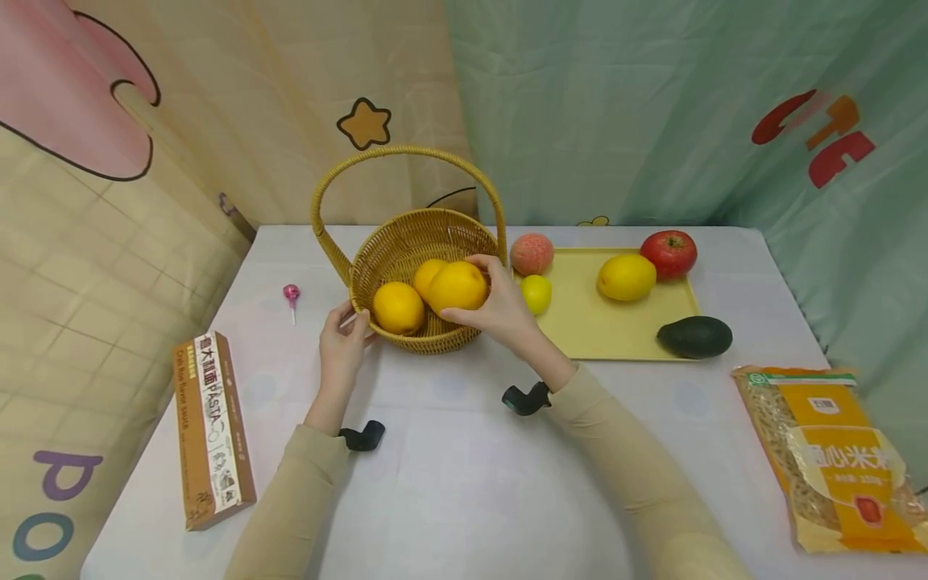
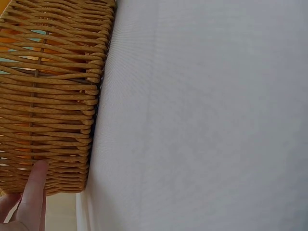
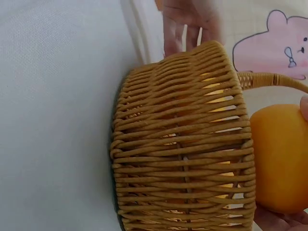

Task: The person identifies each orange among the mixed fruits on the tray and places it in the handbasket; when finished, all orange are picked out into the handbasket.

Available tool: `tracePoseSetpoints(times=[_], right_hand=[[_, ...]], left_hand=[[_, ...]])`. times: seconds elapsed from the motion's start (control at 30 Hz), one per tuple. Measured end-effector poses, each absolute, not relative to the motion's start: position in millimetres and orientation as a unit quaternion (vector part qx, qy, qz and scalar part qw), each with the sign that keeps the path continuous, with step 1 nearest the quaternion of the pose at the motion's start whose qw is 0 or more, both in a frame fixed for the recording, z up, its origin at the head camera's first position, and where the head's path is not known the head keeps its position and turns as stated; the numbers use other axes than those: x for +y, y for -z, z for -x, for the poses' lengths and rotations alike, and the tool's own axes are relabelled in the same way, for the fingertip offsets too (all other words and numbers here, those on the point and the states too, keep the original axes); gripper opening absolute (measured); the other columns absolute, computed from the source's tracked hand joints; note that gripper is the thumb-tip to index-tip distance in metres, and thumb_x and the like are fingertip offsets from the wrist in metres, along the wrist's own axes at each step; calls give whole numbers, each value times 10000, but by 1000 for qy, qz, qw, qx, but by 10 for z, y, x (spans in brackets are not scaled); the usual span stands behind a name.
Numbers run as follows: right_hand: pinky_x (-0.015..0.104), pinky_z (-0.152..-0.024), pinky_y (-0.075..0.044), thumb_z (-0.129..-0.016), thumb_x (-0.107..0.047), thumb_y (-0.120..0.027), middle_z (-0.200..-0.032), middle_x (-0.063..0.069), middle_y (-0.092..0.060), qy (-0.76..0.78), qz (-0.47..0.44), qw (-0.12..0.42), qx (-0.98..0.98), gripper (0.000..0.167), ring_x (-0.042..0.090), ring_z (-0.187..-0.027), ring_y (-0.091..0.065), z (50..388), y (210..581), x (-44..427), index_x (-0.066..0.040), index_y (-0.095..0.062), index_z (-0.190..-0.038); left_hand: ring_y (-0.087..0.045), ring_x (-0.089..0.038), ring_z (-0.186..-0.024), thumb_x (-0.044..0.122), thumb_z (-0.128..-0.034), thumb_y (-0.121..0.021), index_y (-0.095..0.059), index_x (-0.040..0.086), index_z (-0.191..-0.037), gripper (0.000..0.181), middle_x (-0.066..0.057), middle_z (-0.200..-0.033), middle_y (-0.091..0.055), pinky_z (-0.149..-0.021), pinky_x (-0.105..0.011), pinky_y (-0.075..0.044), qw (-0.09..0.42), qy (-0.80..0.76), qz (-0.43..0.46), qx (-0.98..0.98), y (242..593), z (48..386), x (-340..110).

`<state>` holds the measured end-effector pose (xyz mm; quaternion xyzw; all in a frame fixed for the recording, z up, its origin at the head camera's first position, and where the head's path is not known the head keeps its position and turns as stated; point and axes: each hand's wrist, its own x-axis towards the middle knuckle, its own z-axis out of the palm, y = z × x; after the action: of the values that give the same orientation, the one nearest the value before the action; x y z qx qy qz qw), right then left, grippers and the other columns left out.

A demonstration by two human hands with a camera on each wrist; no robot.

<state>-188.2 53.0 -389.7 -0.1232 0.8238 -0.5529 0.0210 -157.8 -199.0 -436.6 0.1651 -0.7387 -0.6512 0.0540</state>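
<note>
A wicker basket with a tall arched handle stands at the back of the table. My right hand grips an orange over the basket's right half, thumb in front and fingers behind. Two more oranges lie inside: one at the left, the other partly hidden behind the held one. At the basket's left side, my left hand touches the wall near the rim. A straight finger lies against the weave in the left wrist view. The held orange shows beyond the rim in the right wrist view.
Right of the basket lie a peach, a small lime-yellow fruit and a yellow tray. A lemon, red apple and avocado are there too. A lollipop, pasta box and noodle bag flank them.
</note>
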Motion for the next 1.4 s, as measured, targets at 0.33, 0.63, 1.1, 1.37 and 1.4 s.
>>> tracePoseSetpoints(times=[0.33, 0.63, 1.1, 1.37, 1.4], right_hand=[[450, -1053, -509, -703, -334, -888, -1366, 129, -506, 451, 173, -24, 876, 847, 288, -1201, -536, 1895, 4024, 371, -52, -441, -1364], [431, -1044, -511, -724, -368, -871, -1333, 134, -547, 389, 165, -1, 906, 835, 291, -1187, -542, 1917, 3941, 331, -40, -439, -1359], [420, -1092, -487, -816, -363, -808, -1351, 151, -519, 338, 148, 37, 929, 739, 289, -1218, -533, 2051, 4002, 328, -26, -475, -1383], [420, -1142, -439, -829, -396, -789, -1371, 121, -538, 353, 171, 15, 920, 690, 285, -1282, -507, 2073, 4028, 389, -48, -526, -1365], [418, -1142, -439, -834, -388, -786, -1366, 119, -541, 359, 174, 13, 917, 672, 283, -1280, -509, 2071, 4027, 400, -51, -534, -1357]], left_hand=[[-546, -235, -1213, 189, -1020, -518, -389, 42, -1480, 500, -142, -1480, -441, -935, -332, -586, 52, 659, -164, -732, 4344, 1571, -1977], [-552, -238, -1209, 194, -1020, -519, -397, 37, -1474, 495, -145, -1474, -447, -945, -353, -583, 54, 656, -162, -735, 4343, 1580, -1984], [-559, -205, -1177, 189, -1016, -532, -417, 48, -1462, 481, -127, -1469, -456, -898, -280, -599, 51, 659, -172, -731, 4361, 1570, -1963], [-552, -208, -1188, 195, -1020, -526, -409, 50, -1469, 486, -127, -1471, -455, -917, -310, -592, 51, 653, -171, -736, 4350, 1572, -1982], [-553, -207, -1186, 196, -1020, -526, -408, 52, -1470, 487, -127, -1469, -456, -911, -304, -595, 51, 652, -172, -737, 4350, 1572, -1985]])
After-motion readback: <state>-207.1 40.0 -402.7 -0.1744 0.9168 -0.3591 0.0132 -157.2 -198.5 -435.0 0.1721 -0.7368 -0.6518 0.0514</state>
